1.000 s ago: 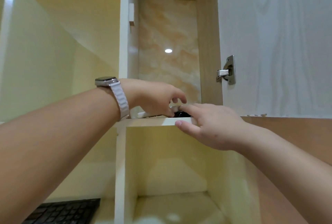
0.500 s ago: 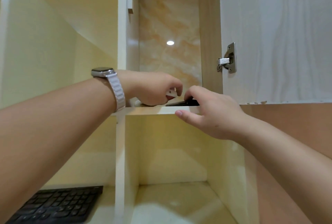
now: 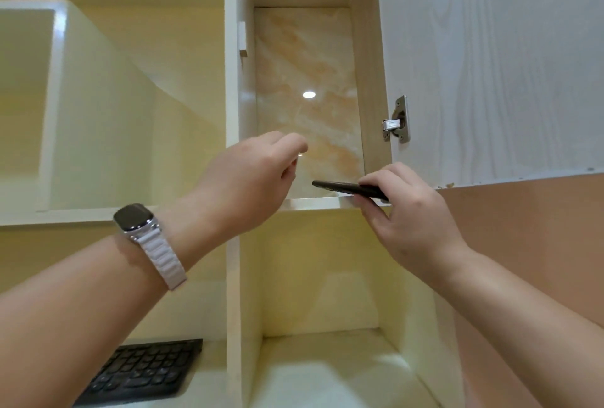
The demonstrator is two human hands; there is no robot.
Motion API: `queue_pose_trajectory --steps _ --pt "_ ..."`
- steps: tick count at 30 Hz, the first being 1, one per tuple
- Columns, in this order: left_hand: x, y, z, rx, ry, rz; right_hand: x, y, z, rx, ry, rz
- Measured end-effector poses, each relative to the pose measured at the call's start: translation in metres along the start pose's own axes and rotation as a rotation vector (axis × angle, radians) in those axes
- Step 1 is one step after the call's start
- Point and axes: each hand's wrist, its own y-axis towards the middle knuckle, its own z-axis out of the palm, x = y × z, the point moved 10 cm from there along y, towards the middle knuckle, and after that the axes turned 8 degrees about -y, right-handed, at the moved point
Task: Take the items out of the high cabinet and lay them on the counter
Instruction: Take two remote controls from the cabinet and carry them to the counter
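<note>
The high cabinet (image 3: pixel 356 107) stands open, with a marble-patterned back panel. A thin, flat black item like a phone (image 3: pixel 340 187) is tilted just above the front edge of the shelf (image 3: pixel 313 202). My right hand (image 3: pixel 408 214) grips its right end between thumb and fingers. My left hand (image 3: pixel 251 178), with a watch on a white band at the wrist, is raised in front of the cabinet's left side. Its fingers are curled, and a small pale item shows at the fingertips, mostly hidden by the hand.
The white cabinet door (image 3: pixel 490 64) hangs open at the right on a metal hinge (image 3: pixel 397 121). Below the shelf is an open cream niche (image 3: pixel 327 277). A black keyboard (image 3: pixel 143 371) lies at the lower left. Open cream shelving (image 3: pixel 98 113) fills the left.
My right hand has lifted the black item off the shelf and drawn it toward the right front edge. My left hand has risen from the shelf with its fingers still curled.
</note>
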Motion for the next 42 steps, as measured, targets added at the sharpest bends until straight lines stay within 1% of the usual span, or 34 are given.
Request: queue_pose_trajectory --steps 2,5,9,12,14,17,20,22,27,32,36,42 --pt "0.007 -0.014 -0.005 0.015 -0.012 -0.071 0.004 -0.008 -0.006 -0.023 -0.024 -0.023" --pt "0.025 -0.033 -0.011 0.05 -0.01 -0.22 0.003 -0.019 -0.006 -0.013 -0.065 0.023" --pt "0.032 -0.051 -0.015 0.08 -0.038 -0.378 0.001 -0.03 0.006 0.08 -0.104 0.104" --pt "0.033 -0.068 -0.009 0.107 -0.065 -0.48 -0.001 -0.04 0.017 0.185 -0.042 0.209" --pt "0.031 -0.082 -0.003 0.113 -0.101 -0.532 -0.003 -0.05 0.021 0.212 0.03 0.286" --pt "0.023 -0.105 0.002 0.049 -0.226 -0.605 0.002 -0.065 0.024 0.216 0.155 0.332" --pt "0.013 -0.126 0.007 -0.011 -0.339 -0.663 0.005 -0.084 0.023 0.214 0.226 0.388" --pt "0.004 -0.14 0.012 -0.025 -0.419 -0.7 0.006 -0.098 0.021 0.201 0.273 0.45" --pt "-0.017 -0.178 0.037 -0.018 -0.672 -0.806 0.012 -0.139 0.018 0.233 0.344 0.624" --pt "-0.026 -0.215 0.065 0.013 -0.916 -0.872 0.017 -0.186 0.0 0.223 0.309 0.8" --pt "-0.032 -0.243 0.083 0.036 -1.101 -0.899 0.023 -0.225 -0.001 0.244 0.235 0.95" --pt "-0.061 -0.275 0.105 0.206 -1.302 -0.833 0.047 -0.274 -0.002 0.162 0.155 1.155"
